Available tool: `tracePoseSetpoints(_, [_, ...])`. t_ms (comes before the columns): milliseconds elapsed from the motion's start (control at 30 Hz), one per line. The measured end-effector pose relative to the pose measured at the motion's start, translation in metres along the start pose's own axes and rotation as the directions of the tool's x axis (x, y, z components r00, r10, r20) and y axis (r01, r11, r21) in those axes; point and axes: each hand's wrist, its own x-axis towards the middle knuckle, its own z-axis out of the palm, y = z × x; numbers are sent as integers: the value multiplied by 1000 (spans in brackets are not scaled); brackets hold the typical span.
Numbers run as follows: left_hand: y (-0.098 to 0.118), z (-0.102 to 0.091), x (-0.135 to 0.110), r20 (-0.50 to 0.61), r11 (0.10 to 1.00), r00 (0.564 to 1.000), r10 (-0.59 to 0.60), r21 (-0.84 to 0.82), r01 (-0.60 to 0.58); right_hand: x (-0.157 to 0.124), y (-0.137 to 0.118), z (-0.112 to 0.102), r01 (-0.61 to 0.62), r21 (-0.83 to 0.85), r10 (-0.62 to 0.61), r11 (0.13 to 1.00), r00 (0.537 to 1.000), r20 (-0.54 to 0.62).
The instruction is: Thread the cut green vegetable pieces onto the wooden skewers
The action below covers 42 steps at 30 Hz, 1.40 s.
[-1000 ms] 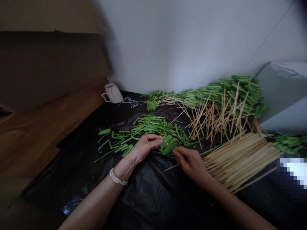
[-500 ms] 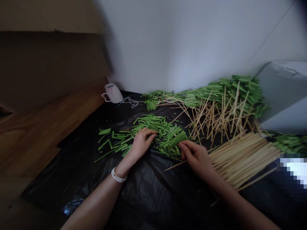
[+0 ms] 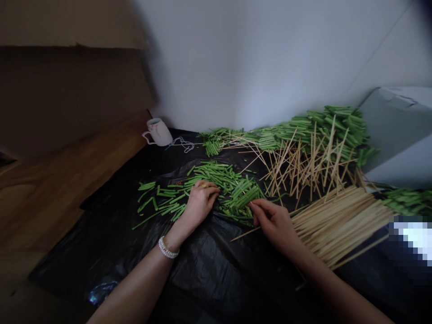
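Note:
Cut green bean pieces lie scattered on a black plastic sheet. My left hand, with a bead bracelet at the wrist, rests on the loose pieces with its fingers curled in. My right hand pinches a bamboo skewer that has a row of green pieces threaded on it; the skewer's bare end sticks out below the hand. A pile of bare bamboo skewers lies just right of my right hand.
Finished green skewers are heaped against the white wall at the back. A white mug and a bit of string sit at the sheet's far left corner. A grey box stands at right; wooden floor at left.
The threaded skewer was carried up and right from between my hands. My left hand let go of it and moved up onto the loose pieces, fingers curling in.

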Motion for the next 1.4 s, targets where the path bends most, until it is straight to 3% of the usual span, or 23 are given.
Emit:
tracePoseSetpoints(233, [8,-6,1,-91,977,985,-147,-165,131,0,-1,0,1,-8,0,1000,1000,9])
tracePoseSetpoints(467, [19,-2,0,19,988,998,65,-142,-62,0,2,1,4,-4,-4,1000,1000,4])
tracePoseSetpoints(567, [17,2,0,38,983,997,60,-177,-52,1,2,2,8,-5,-7,1000,1000,7])
tracePoseSetpoints(667, [16,1,1,-46,953,998,-51,-299,35,1,2,2,8,-8,-8,1000,1000,2])
tracePoseSetpoints(767, [18,-3,4,-95,824,966,-238,-546,149,0,1,2,12,-16,-12,1000,1000,10])
tracePoseSetpoints(900, [21,-6,7,37,513,906,-421,-815,271,0,2,2,12,-26,-11,1000,999,41])
tracePoseSetpoints(1100, [21,-4,7,148,264,882,-447,-920,289,0,2,3,16,-19,-15,1000,999,49])
tracePoseSetpoints(1200, [21,-3,6,265,139,850,-454,-922,361,-1,1,4,23,-16,-23,1000,999,42])
tracePoseSetpoints(1400, [24,-3,5,391,51,807,-442,-888,458,-2,-2,5,36,-22,-34,999,996,88])
